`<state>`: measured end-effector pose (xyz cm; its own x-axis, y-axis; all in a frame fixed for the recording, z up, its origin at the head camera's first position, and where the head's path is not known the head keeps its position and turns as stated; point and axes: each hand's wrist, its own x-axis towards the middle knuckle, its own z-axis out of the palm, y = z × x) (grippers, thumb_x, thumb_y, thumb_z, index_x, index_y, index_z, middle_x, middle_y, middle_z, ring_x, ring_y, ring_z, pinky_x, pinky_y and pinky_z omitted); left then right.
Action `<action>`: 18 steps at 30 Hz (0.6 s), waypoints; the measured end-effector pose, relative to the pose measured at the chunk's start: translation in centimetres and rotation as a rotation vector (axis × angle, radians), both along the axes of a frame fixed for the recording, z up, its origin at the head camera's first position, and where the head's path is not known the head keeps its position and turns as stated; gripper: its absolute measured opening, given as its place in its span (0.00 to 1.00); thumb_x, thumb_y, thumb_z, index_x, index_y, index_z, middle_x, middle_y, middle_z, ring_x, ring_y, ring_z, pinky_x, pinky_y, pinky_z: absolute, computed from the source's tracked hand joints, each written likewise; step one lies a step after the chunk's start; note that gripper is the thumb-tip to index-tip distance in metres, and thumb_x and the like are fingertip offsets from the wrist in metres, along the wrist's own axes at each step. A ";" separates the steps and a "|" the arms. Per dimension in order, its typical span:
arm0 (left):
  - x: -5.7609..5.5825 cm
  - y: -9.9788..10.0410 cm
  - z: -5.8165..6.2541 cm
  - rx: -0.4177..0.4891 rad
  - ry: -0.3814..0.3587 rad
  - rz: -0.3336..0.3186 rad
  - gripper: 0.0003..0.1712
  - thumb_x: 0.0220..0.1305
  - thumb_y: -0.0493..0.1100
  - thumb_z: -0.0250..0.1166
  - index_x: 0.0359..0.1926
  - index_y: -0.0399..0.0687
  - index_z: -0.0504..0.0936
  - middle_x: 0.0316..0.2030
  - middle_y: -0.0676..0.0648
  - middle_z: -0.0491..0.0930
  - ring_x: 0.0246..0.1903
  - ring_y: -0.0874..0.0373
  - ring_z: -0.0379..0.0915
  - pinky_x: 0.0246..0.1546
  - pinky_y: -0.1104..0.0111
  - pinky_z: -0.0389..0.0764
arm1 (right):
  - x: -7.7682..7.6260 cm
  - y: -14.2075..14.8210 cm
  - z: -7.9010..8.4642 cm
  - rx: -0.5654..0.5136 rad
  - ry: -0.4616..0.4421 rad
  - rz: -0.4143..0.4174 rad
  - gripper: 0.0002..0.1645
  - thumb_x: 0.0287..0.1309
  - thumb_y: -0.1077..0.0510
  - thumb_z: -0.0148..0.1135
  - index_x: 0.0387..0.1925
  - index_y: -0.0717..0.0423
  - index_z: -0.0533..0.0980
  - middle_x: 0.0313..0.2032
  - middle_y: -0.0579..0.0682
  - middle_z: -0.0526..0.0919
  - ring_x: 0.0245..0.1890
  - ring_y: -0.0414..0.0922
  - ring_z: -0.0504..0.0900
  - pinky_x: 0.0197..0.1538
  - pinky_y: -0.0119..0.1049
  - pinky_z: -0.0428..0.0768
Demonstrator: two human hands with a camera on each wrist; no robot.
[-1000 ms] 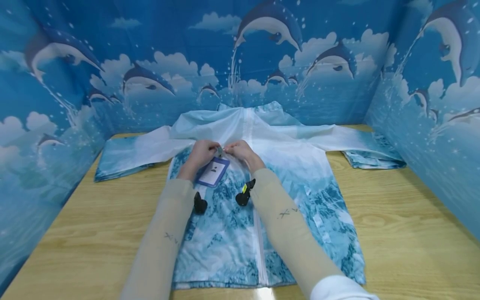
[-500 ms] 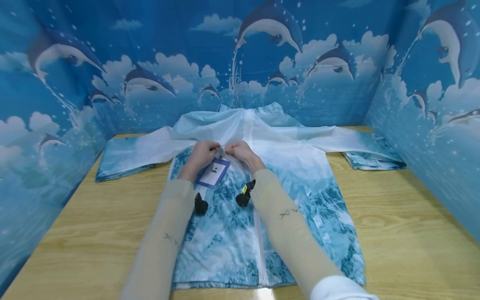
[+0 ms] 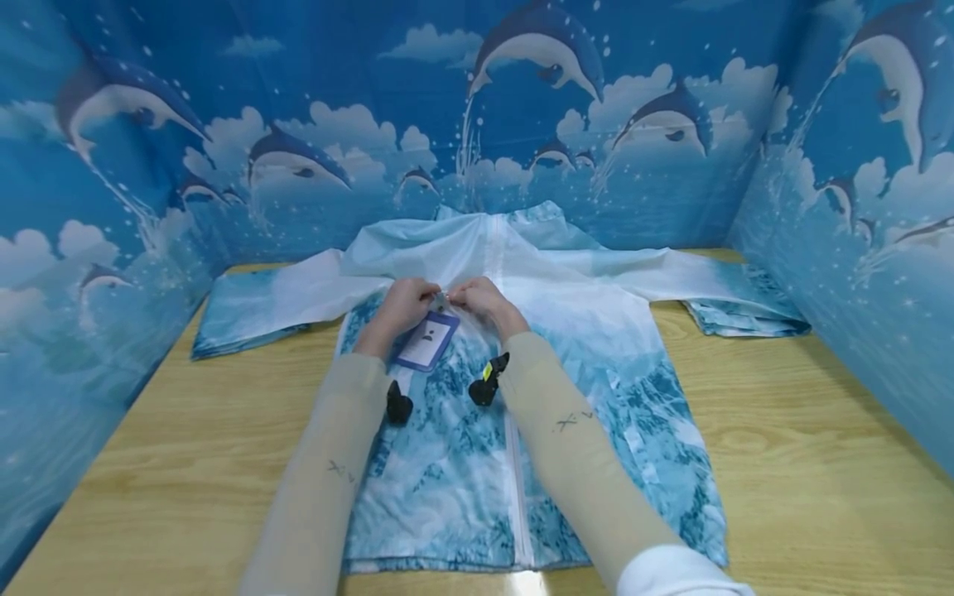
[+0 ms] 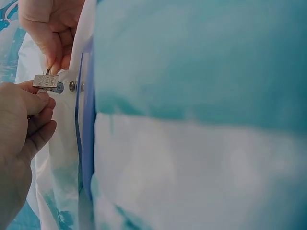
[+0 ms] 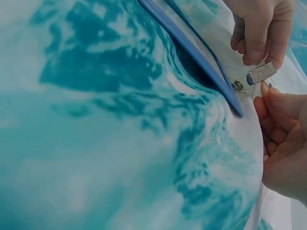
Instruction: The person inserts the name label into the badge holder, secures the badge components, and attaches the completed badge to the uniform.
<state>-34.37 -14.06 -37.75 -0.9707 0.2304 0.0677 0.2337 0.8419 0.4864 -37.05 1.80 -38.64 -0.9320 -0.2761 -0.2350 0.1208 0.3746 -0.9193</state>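
A blue and white zip jacket (image 3: 596, 364) lies spread out, front up. On its left chest area rests an ID badge (image 3: 427, 341) in a purple-blue holder, seen nearly edge-on in both wrist views. Its silver metal clip (image 4: 46, 80) is at the far end of the holder, next to round snaps (image 5: 237, 86). My left hand (image 3: 402, 308) pinches one side of the clip. From the other side, my right hand (image 3: 484, 305) pinches the clip with thumb and forefinger. Whether some jacket cloth is caught between the fingertips is hidden.
The jacket covers the middle of a wood-grain table (image 3: 179, 463), its sleeves folded out to both sides. Curtains (image 3: 335, 74) printed with dolphins enclose the table at the back, left and right. A black wrist camera (image 3: 484, 391) sits on each forearm.
Both hands stay in nearly the same place at the clip. The badge shifts very slightly, and the fingertips make only tiny movements.
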 end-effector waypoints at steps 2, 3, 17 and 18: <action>0.1 0.0 0.2 -0.014 -0.008 -0.001 0.16 0.68 0.36 0.52 0.54 0.40 0.77 0.47 0.40 0.78 0.48 0.47 0.73 0.49 0.57 0.73 | 0.0 0.0 0.1 0.002 -0.004 -0.010 0.12 0.66 0.56 0.52 0.30 0.55 0.79 0.28 0.48 0.75 0.26 0.42 0.68 0.33 0.34 0.67; 0.2 0.1 0.2 -0.020 -0.013 -0.001 0.16 0.68 0.36 0.52 0.54 0.40 0.77 0.47 0.40 0.78 0.48 0.47 0.73 0.50 0.57 0.72 | 0.0 0.0 0.1 0.002 -0.006 -0.015 0.12 0.66 0.56 0.52 0.33 0.56 0.80 0.31 0.49 0.77 0.28 0.43 0.70 0.34 0.34 0.68; 0.4 0.1 0.8 -0.086 0.003 -0.033 0.15 0.67 0.36 0.54 0.52 0.39 0.78 0.45 0.40 0.78 0.47 0.47 0.73 0.50 0.57 0.72 | 0.0 -0.2 0.2 -0.003 -0.007 -0.003 0.18 0.64 0.56 0.54 0.17 0.53 0.69 0.19 0.47 0.67 0.23 0.44 0.63 0.33 0.37 0.63; 0.4 0.1 0.7 -0.087 -0.001 -0.032 0.15 0.67 0.36 0.54 0.52 0.39 0.78 0.46 0.40 0.78 0.47 0.47 0.73 0.50 0.57 0.72 | 0.0 -0.2 0.2 0.004 -0.009 -0.002 0.19 0.64 0.56 0.54 0.17 0.53 0.68 0.17 0.47 0.65 0.22 0.44 0.62 0.32 0.37 0.63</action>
